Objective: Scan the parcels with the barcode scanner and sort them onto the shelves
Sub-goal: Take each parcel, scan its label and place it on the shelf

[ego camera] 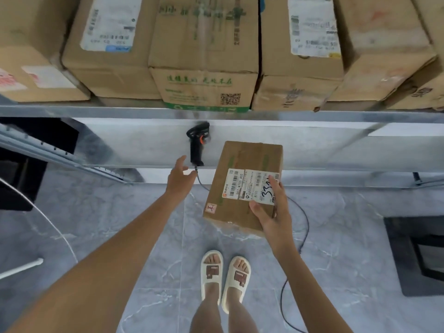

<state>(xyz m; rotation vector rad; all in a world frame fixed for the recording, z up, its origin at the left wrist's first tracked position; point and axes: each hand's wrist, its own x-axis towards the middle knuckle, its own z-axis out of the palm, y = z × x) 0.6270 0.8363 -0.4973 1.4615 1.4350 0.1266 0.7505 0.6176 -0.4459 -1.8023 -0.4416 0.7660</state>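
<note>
Parcel (pixel 242 186), a brown cardboard box, sits centre-right of frame w/ its far end over the lower shelf (pixel 144 150); my right hand (pixel 271 210) is clamped on its near right corner, thumb on top, fingertips over the shipping label (pixel 249 186). Barcode scanner (pixel 198 143) lies on that shelf just left of the box, handle toward me; its cable (pixel 305 224) trails down toward lower right. My left hand (pixel 179 175) is spread, empty, just short of the handle butt, not touching as far as I can tell. Upper shelf (pixel 96 109) across top of frame is packed w/ boxes. Step in hand, I'd say: pick up scanner; take the handle low, keep cable clear of the box, slide my right fingertips off the barcodes, hold label flat & steady.
</note>
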